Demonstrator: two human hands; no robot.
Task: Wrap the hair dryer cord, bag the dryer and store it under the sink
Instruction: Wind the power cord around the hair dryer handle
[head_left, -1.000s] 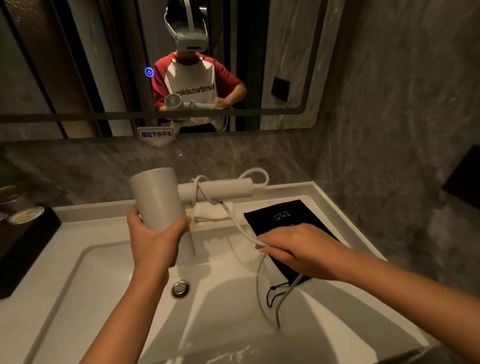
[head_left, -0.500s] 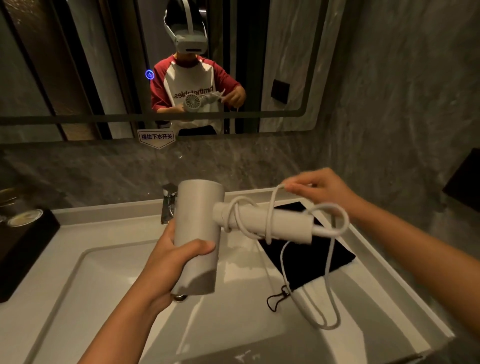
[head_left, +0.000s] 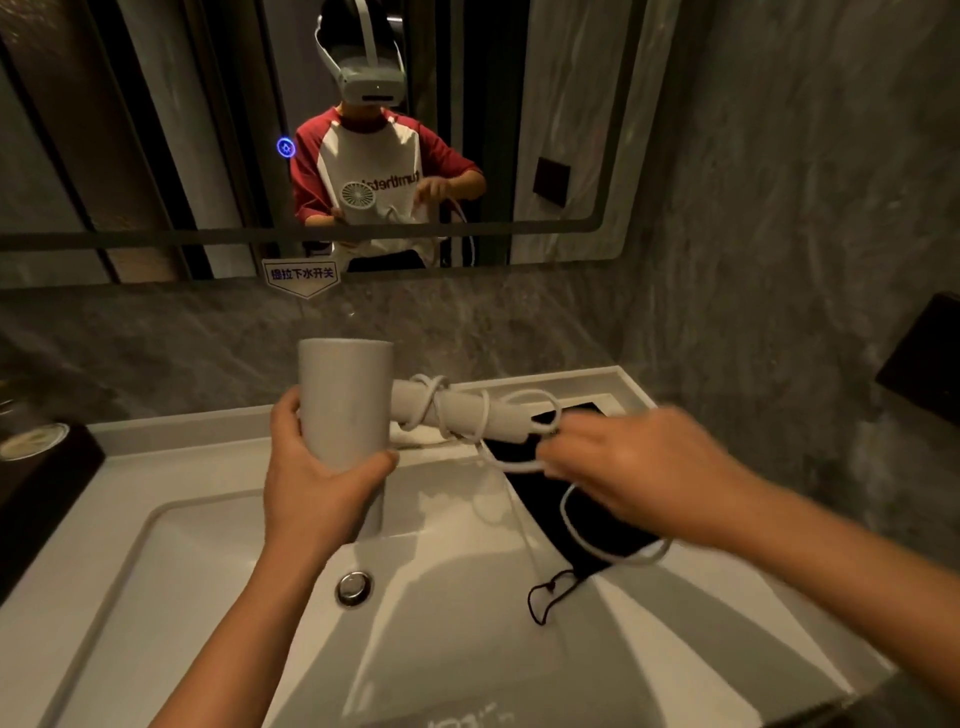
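Note:
My left hand (head_left: 317, 483) grips the barrel of a white hair dryer (head_left: 345, 410), held upright over the sink with its handle pointing right. The white cord (head_left: 613, 553) is looped a few turns around the handle, and the slack hangs in a loop below my right hand. My right hand (head_left: 639, 473), blurred by motion, holds the cord just past the handle's end. A black drawstring bag (head_left: 550, 501) lies flat on the counter's right side, partly hidden by my right hand, with its string trailing into the basin.
The white basin (head_left: 156, 571) has a metal drain plug (head_left: 354, 587) below the dryer. A dark tray (head_left: 31, 467) with a dish stands at the left. A mirror (head_left: 156, 130) and a marble wall rise behind; a dark wall fixture (head_left: 919, 358) sits at the right.
My right hand has swung from above the handle down to its far end, laying more cord around the handle. My left hand has tilted the dryer barrel upright.

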